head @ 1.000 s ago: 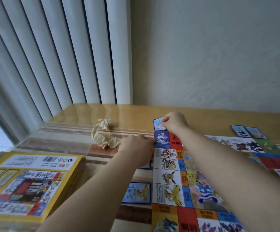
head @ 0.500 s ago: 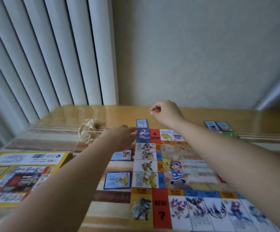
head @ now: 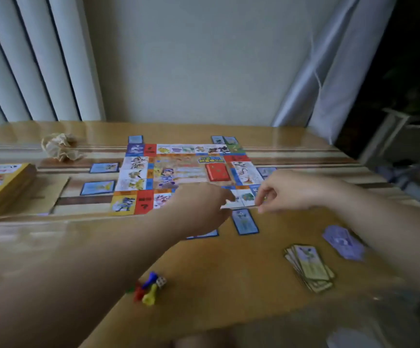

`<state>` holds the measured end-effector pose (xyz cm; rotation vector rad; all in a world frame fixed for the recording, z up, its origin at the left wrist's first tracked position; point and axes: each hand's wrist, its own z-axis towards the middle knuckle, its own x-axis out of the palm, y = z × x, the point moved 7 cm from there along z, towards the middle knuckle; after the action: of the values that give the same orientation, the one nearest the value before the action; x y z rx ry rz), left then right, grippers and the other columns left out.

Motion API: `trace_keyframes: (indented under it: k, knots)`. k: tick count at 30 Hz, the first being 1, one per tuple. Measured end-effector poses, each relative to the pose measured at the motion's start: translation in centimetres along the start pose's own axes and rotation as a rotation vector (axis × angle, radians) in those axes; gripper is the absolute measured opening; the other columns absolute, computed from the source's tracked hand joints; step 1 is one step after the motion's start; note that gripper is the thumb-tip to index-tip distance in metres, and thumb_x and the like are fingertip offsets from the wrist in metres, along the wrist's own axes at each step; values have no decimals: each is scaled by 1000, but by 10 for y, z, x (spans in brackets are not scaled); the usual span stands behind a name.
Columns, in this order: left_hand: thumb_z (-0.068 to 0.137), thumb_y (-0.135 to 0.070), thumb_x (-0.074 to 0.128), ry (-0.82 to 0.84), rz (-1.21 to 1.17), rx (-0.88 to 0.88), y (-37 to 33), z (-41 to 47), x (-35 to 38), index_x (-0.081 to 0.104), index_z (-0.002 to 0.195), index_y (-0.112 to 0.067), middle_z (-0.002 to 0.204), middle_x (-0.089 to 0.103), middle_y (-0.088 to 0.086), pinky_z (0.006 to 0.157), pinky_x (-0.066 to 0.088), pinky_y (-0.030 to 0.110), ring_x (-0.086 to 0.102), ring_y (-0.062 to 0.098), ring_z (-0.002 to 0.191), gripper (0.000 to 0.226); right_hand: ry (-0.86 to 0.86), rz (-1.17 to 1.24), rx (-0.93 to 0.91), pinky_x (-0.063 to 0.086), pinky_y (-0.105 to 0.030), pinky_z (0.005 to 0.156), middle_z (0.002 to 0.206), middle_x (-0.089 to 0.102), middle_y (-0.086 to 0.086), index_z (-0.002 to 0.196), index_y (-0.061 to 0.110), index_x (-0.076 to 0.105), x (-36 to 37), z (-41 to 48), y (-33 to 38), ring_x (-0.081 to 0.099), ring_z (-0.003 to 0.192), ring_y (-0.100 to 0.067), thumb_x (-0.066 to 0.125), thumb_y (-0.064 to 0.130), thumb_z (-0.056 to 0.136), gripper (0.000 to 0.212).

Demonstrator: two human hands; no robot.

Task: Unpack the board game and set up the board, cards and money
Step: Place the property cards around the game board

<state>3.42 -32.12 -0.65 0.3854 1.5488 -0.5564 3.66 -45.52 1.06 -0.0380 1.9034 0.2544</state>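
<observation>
The colourful game board (head: 178,169) lies flat on the wooden table (head: 204,267). Blue cards lie around it: at the far left corner (head: 135,139), along the left side (head: 98,187) and at the near edge (head: 244,221). A red card stack (head: 217,172) sits on the board. My left hand (head: 201,209) and my right hand (head: 289,190) meet over the board's near right part. Between them they pinch a thin pale card (head: 239,206) seen edge-on. A greenish card stack (head: 309,268) and a purple stack (head: 343,243) lie near my right forearm.
The yellow game box (head: 3,187) stands at the left table edge, with crumpled paper (head: 59,148) behind it. Coloured pawns and a die (head: 148,288) lie near the front. Clear plastic (head: 380,322) covers the near right corner. A wall and blinds close off the far side.
Both hands have left the board's far left corner, where a blue card now lies, and come back to the near right edge. The view has pulled back and turned right.
</observation>
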Motion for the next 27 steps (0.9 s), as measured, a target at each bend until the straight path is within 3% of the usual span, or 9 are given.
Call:
trace_keyframes:
  k: [3, 8, 11, 14, 16, 18, 21, 24, 27]
  knots:
    - [97, -41, 41, 39, -12, 95, -48, -4, 22, 46, 133, -36, 133, 54, -5, 88, 50, 40, 55, 20, 115, 37, 23, -37, 112, 48, -17, 62, 87, 71, 1, 103, 16, 70, 20, -29, -37, 61, 67, -9, 72, 32, 81, 27]
    - [98, -34, 40, 86, 47, 230, -93, -11, 48, 48, 132, -35, 128, 52, -4, 83, 52, 41, 55, 22, 112, 35, 57, -54, 303, 54, -32, 64, 78, 63, -1, 120, 7, 57, 49, -56, -76, 58, 60, -17, 73, 36, 80, 52]
    - [98, -32, 38, 111, 93, 274, -105, -17, 59, 56, 124, -28, 122, 51, -1, 78, 53, 43, 58, 25, 104, 31, 143, 36, 386, 52, -25, 52, 111, 55, -7, 136, 13, 38, 65, -66, -83, 57, 68, -14, 72, 37, 81, 69]
    - [99, -34, 38, 102, 86, 294, -107, -23, 64, 56, 126, -32, 125, 49, -4, 81, 52, 42, 57, 23, 104, 32, 167, 87, 403, 57, -27, 63, 129, 47, -10, 138, 12, 35, 70, -68, -83, 61, 82, -19, 73, 36, 80, 74]
    - [100, -34, 38, 94, 66, 306, -106, -28, 64, 53, 128, -40, 127, 47, -6, 83, 51, 41, 55, 21, 104, 32, 164, 108, 402, 57, -27, 64, 131, 48, -13, 135, 8, 38, 72, -66, -79, 61, 77, -19, 73, 33, 81, 70]
    - [99, -35, 38, 86, 65, 309, -105, -31, 64, 51, 129, -41, 127, 47, -5, 84, 51, 40, 53, 20, 105, 33, 151, 121, 389, 55, -26, 62, 130, 49, -15, 133, 5, 39, 72, -63, -74, 60, 69, -18, 72, 27, 82, 65]
    - [99, -39, 36, 52, 101, 323, -107, -34, 64, 49, 131, -39, 129, 47, -4, 83, 50, 37, 51, 20, 108, 34, 137, 184, 394, 57, -30, 71, 124, 52, -15, 134, 2, 39, 72, -60, -71, 59, 75, -19, 73, 21, 82, 65]
    - [100, -41, 33, 38, 103, 323, -108, -37, 68, 48, 132, -39, 129, 48, -3, 81, 50, 35, 49, 20, 111, 36, 146, 326, 418, 57, -36, 83, 98, 52, -9, 132, 2, 38, 76, -59, -72, 56, 86, -18, 75, 16, 80, 66]
    - [100, -41, 32, 27, 106, 315, -108, -40, 69, 48, 132, -40, 129, 48, -4, 80, 49, 33, 48, 20, 113, 36, 137, 396, 428, 55, -34, 78, 88, 47, -6, 114, 8, 41, 79, -57, -71, 52, 79, -16, 75, 11, 79, 49]
